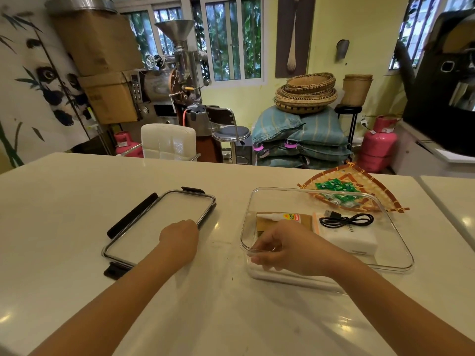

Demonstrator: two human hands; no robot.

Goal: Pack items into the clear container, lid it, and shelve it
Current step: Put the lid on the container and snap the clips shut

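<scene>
The clear container (395, 235) stands on the white table at right. Inside lie a brown box (305, 220) with a glue tube (282, 217) on it, and a white box (352, 240) with a coiled black cable (347, 220) on top. My right hand (288, 246) grips the container's near-left rim, fingers curled over the edge. The clear lid (159, 222) with black clips lies flat to the left. My left hand (180, 240) rests on the lid's near-right edge with fingers curled; whether it grips the lid is unclear.
A woven triangular tray (380, 191) with green wrapped candies (334, 187) sits just behind the container. The table's far edge runs behind it, with a white chair (168, 141) and a stool (231, 133) beyond. A second counter (452, 196) adjoins at right.
</scene>
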